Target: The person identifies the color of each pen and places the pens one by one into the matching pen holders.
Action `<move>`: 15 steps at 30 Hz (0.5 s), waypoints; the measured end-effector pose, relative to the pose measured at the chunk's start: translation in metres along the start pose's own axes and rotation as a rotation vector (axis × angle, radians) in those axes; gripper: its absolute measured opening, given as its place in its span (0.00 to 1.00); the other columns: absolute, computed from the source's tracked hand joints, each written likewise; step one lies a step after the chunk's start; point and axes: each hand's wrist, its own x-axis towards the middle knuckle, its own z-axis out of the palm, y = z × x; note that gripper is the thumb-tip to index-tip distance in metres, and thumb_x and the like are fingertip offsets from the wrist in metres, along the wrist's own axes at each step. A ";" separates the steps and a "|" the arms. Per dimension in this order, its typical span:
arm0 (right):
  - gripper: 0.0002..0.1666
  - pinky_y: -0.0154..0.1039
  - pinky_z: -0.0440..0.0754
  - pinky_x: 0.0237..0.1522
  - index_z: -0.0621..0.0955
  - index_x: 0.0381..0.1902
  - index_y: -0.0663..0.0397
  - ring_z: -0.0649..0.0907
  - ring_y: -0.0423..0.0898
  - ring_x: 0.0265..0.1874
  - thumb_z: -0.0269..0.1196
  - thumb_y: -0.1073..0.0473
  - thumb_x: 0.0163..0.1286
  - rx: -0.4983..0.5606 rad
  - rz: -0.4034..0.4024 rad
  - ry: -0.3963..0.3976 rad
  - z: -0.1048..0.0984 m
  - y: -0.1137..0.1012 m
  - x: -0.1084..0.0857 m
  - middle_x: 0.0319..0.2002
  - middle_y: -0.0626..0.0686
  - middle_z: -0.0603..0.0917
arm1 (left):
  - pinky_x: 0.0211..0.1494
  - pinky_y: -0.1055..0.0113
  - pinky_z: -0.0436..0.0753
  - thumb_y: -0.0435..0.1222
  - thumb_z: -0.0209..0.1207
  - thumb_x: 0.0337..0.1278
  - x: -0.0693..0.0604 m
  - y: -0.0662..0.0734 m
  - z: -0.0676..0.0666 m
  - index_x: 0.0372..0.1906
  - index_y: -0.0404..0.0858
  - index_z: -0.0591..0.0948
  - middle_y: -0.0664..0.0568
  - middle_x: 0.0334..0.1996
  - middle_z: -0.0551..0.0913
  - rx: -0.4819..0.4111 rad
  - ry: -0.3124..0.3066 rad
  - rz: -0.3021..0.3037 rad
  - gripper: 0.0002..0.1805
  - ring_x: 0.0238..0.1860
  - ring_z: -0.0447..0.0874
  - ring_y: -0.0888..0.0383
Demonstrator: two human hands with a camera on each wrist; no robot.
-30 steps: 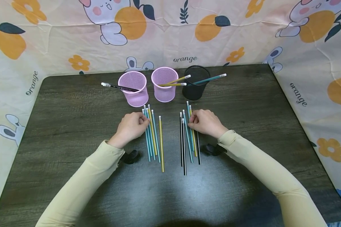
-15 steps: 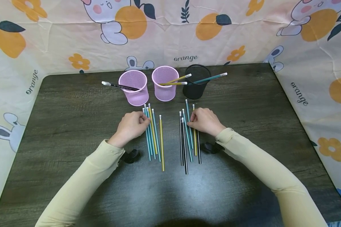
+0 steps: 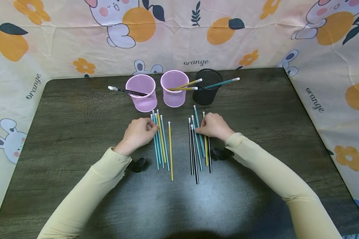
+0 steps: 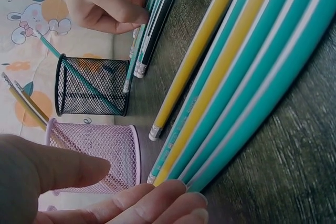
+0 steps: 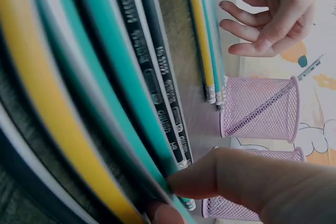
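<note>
My left hand (image 3: 140,133) rests at a group of teal and yellow pencils (image 3: 164,146) on the table. Its thumb stands apart from the loosely bent fingers (image 4: 152,203), which touch the pencils near their eraser ends. In the right group, my right hand (image 3: 214,126) pinches a teal pencil (image 3: 202,147) between thumb and fingertip, plainly seen in the right wrist view. Beside that pencil lie black pencils (image 3: 195,166), another teal pencil (image 3: 198,156) and a yellow pencil (image 3: 206,152). A lone yellow pencil (image 3: 170,156) lies right of the left group.
Behind the hands stand two pink mesh cups, the left cup (image 3: 146,103) with a black pencil (image 3: 119,89) and the middle cup (image 3: 174,99) with yellow pencils (image 3: 183,88). A black mesh cup (image 3: 202,97) holds a teal pencil (image 3: 227,81). Printed cloth (image 3: 173,43) hangs behind.
My right hand has shifted slightly left, and the teal pencil's eraser end has swung left with it, away from the yellow one. The left hand has stayed in place.
</note>
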 end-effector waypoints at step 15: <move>0.13 0.37 0.83 0.24 0.73 0.41 0.64 0.83 0.38 0.14 0.59 0.60 0.64 0.435 0.087 -0.020 -0.007 0.003 -0.004 0.20 0.51 0.84 | 0.24 0.67 0.70 0.41 0.54 0.62 0.000 -0.001 0.000 0.36 0.37 0.84 0.50 0.26 0.84 -0.006 0.012 0.008 0.13 0.23 0.76 0.57</move>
